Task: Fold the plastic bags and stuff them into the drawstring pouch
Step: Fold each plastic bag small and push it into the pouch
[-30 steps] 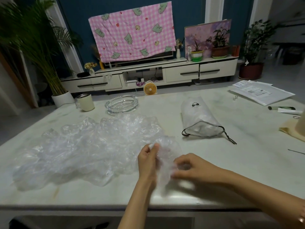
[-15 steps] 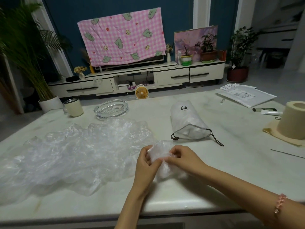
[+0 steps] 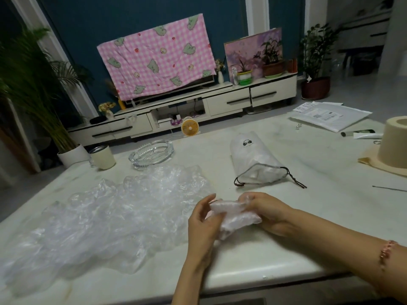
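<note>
A small crumpled clear plastic bag (image 3: pixel 234 214) is held just above the table's near edge between both hands. My left hand (image 3: pixel 203 225) grips its left end with the thumb on top. My right hand (image 3: pixel 267 212) curls its fingers round the right end. A big heap of loose clear plastic bags (image 3: pixel 99 221) spreads over the table's left half. The white drawstring pouch (image 3: pixel 253 159) lies on its side behind my hands, mouth toward me and partly stuffed, its dark cord trailing right.
A glass ashtray (image 3: pixel 152 153) and a cream mug (image 3: pixel 102 156) stand behind the heap. A cream tape roll (image 3: pixel 394 144), papers (image 3: pixel 330 116) and a tube lie at the right. The pale table (image 3: pixel 319 216) edge runs close under my wrists.
The bag between my hands has been gathered from a loose sheet into a tighter bundle. The hands drew closer together, then spread to its two ends. My view shifted rightward.
</note>
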The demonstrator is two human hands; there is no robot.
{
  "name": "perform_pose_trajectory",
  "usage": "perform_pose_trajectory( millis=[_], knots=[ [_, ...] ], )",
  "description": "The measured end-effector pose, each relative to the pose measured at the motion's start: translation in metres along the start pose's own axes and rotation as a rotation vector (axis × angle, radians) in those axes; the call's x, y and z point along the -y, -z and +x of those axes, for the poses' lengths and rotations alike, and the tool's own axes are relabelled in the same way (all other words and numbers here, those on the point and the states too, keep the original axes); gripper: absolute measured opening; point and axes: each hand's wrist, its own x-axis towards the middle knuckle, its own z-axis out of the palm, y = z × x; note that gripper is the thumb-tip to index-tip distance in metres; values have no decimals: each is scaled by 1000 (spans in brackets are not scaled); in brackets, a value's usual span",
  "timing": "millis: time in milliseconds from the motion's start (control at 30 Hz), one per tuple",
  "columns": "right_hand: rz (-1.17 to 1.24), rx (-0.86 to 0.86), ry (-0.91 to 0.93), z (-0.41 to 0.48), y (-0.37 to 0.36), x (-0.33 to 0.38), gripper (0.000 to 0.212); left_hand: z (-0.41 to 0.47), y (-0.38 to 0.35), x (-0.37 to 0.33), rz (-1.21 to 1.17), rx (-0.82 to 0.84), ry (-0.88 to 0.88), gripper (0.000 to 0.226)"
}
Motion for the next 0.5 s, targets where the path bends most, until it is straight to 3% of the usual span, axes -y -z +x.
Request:
perform_pose_trajectory(
  millis=[100,200,367,500],
  knots=[
    [-23,-24,21,2,-1,-2,46,2,4,2,22,59,12,46],
    [-240,19,84,-2,2,-1,47,4,6,6,13,54,-4,41],
    [-583,163,126,-13,3,13,28,5,4,6,17,34,-23,30],
    [-694,177,184,-15,6,16,47,5,4,3,-122,46,58,20]
  ],
)
